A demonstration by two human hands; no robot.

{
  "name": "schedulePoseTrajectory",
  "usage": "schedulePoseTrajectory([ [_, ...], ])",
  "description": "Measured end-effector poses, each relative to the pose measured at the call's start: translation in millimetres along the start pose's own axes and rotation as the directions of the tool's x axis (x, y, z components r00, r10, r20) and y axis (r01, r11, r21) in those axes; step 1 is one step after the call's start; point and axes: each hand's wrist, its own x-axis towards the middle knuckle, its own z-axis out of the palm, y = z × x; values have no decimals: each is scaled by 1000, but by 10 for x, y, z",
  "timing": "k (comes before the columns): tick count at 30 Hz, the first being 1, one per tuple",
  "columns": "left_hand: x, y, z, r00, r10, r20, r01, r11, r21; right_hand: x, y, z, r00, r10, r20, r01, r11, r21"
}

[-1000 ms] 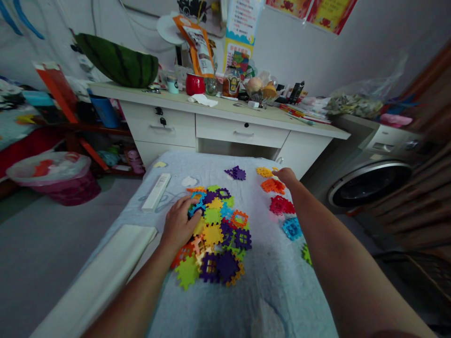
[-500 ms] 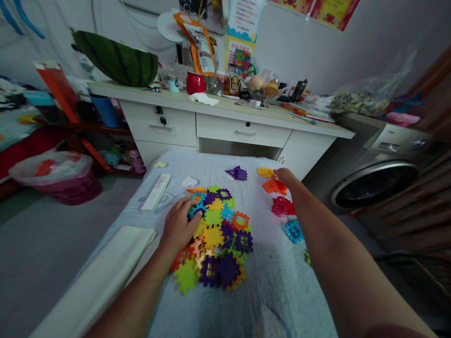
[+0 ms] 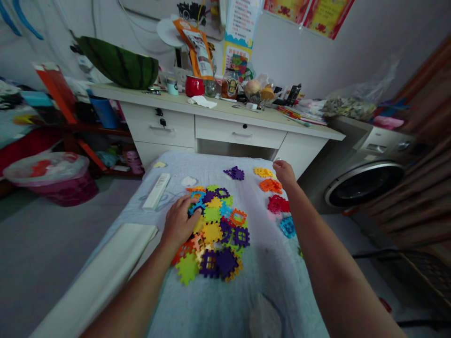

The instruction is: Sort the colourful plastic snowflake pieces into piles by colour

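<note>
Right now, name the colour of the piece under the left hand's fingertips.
Blue: the piece at the left hand, seen in the head view.

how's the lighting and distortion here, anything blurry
Head view: dim, flat indoor light with no glare; wide-angle lens bows the desk edge and stretches both forearms; the tile pile by the left hand is sharp, the right hand slightly soft.

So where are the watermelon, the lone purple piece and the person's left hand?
watermelon (image 3: 120,65), head view, middle of its striped rind.
lone purple piece (image 3: 235,173), head view, its centre.
left hand (image 3: 179,223), head view, back of the hand, which lies on the pile of coloured pieces (image 3: 212,233).
</note>
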Motion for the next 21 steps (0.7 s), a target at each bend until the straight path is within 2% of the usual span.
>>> schedulePoseTrajectory([
  [2, 3, 3, -1, 1000, 5, -3, -5, 1000, -2, -153, -154, -29, 997, -52, -58, 62, 983, 172],
  [4, 4, 7, -4, 1000, 13, -6, -13, 1000, -5, -349, -311, -16, 991, -130, -37, 135, 937, 324],
  [6, 3, 12, -8, 1000, 22, -10, -22, 1000, -5, -577, -455, 37, 974, -217, 61, 173, 891, 420],
  [7, 2, 14, -9, 1000, 22, -10, -22, 1000, -4, -696, -518, 77, 949, -285, 134, 198, 871, 450],
  [9, -1, 18, -12, 1000, 11, -11, -11, 1000, -2, -924, -624, 178, 870, -414, 268, 250, 839, 483],
  [11, -5, 23, -12, 1000, 0, -9, 0, 1000, -3, -1116, -702, 302, 786, -496, 369, 306, 831, 464],
  [13, -8, 26, -10, 1000, -2, -9, 2, 1000, -2, -1258, -757, 436, 746, -525, 410, 377, 840, 390],
  [17, -9, 24, -3, 1000, 1, -12, -1, 1000, 2, -1407, -817, 682, 760, -523, 385, 490, 851, 189],
  [21, -8, 27, -9, 1000, 9, -16, -9, 1000, 3, -1452, -825, 843, 776, -481, 408, 492, 866, 87],
])
